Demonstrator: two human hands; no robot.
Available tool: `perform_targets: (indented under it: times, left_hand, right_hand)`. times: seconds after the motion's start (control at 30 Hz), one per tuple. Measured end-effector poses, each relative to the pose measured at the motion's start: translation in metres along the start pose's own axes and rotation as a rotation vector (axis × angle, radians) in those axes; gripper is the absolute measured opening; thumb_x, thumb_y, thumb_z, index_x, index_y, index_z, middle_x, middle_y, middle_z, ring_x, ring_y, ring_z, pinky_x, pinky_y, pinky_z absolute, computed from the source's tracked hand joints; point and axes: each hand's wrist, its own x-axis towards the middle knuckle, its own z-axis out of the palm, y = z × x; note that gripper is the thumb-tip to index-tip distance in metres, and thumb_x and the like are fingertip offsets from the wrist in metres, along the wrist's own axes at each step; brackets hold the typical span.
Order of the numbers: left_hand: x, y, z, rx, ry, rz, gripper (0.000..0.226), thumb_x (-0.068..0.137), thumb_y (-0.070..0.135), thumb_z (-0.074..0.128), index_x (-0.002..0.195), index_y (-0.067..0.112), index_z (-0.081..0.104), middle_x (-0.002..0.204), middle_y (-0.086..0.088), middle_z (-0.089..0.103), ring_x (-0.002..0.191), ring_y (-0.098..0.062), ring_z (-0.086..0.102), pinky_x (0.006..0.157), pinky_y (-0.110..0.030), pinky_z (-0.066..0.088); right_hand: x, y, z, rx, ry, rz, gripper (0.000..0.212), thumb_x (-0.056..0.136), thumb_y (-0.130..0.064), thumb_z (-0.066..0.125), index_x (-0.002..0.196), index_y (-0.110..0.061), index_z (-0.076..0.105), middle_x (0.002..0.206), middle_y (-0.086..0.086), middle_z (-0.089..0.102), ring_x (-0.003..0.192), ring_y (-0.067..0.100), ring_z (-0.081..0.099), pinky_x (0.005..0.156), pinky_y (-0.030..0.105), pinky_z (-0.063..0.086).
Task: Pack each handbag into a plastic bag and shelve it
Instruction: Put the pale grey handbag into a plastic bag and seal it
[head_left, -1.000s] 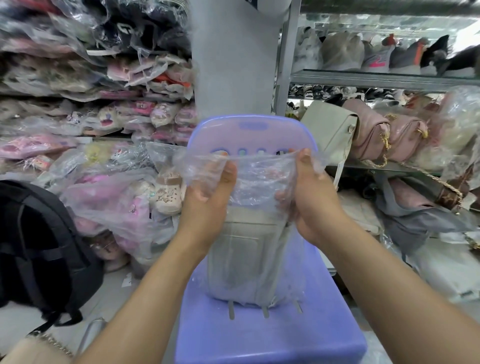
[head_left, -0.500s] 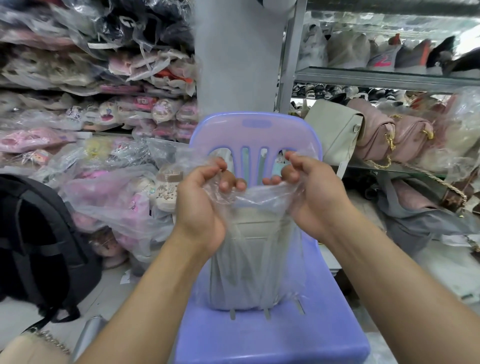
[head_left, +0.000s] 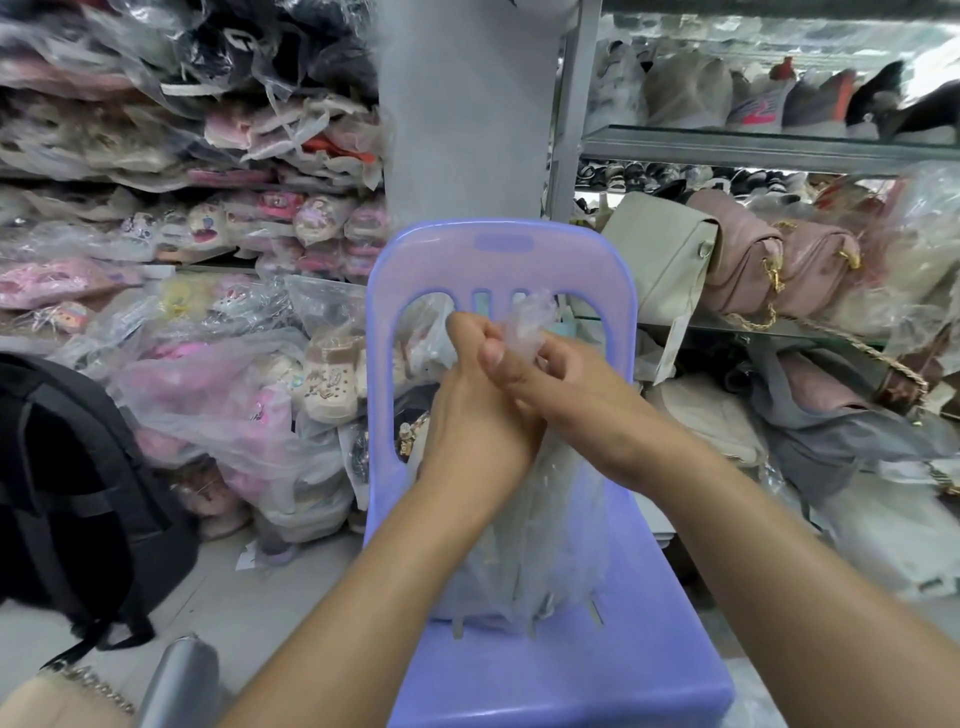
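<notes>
Both hands meet above the seat of the purple chair (head_left: 571, 675): your left hand (head_left: 467, 415) and right hand (head_left: 576, 410) are clenched together on the gathered neck of the plastic bag (head_left: 519, 332), whose bunched mouth sticks up past the fingers (head_left: 491, 358). Below them, the handbag (head_left: 498, 561) stands upright inside the bag, toward the back edge of the seat, just before the slatted backrest. To close it well, keep the neck pinched low against the handbag, press trapped air out first, then twist or knot firmly before carrying it to the shelf (head_left: 779, 150) at right.
</notes>
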Motion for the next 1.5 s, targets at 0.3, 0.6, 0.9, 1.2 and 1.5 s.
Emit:
perform_targets:
  times: [0.3,0.6,0.9,1.2,1.5]
  left_hand:
    - [-0.012,-0.01,-0.023,-0.174,-0.248,0.1,0.044,0.083,0.006,0.067,0.112,0.03,0.043,0.114,0.017,0.062,0.104,-0.011,0.064,0.085,-0.03,0.055]
    - [0.001,-0.015,-0.033,-0.301,-0.155,-0.227,0.034,0.091,0.016,0.069,0.111,0.026,0.043,0.087,0.004,0.077,0.057,-0.004,0.061,0.052,-0.019,0.044]
    - [0.005,-0.019,-0.031,-0.243,-0.174,-0.2,0.028,0.093,0.005,0.054,0.11,0.027,0.05,0.086,0.002,0.074,0.049,-0.001,0.048,0.048,-0.017,0.037]
    - [0.003,-0.004,-0.032,-0.097,-0.151,-0.177,0.004,0.096,0.033,0.057,0.098,0.029,0.057,0.073,0.009,0.067,0.058,-0.004,0.053,0.056,-0.022,0.041]
    - [0.018,-0.002,-0.036,-0.418,-0.212,-0.479,0.018,0.094,0.035,0.067,0.088,0.02,0.075,0.076,0.007,0.07,0.068,-0.008,0.061,0.062,-0.02,0.048]
  right_hand:
    - [0.005,0.0,0.004,0.121,0.246,0.115,0.046,0.108,-0.048,0.04,0.093,-0.023,0.076,0.087,-0.003,0.08,0.084,0.011,0.077,0.081,0.03,0.058]
    - [0.007,0.002,0.0,0.147,0.218,-0.063,0.02,0.109,-0.021,0.048,0.111,-0.026,0.067,0.08,-0.013,0.072,0.072,0.006,0.069,0.066,0.019,0.051]
    - [-0.003,-0.004,-0.021,-0.26,0.08,-0.135,0.042,0.088,-0.002,0.072,0.121,-0.028,0.068,0.115,-0.009,0.072,0.087,0.004,0.069,0.074,0.012,0.052]
    - [0.006,0.023,-0.003,-0.846,0.62,-0.518,0.02,0.07,0.003,0.071,0.086,-0.005,0.06,0.087,0.011,0.054,0.062,0.031,0.049,0.053,0.028,0.03]
    - [0.005,0.03,-0.005,-0.781,0.721,-0.652,0.016,0.072,-0.024,0.079,0.079,-0.012,0.07,0.073,-0.001,0.065,0.066,0.023,0.059,0.055,0.032,0.046]
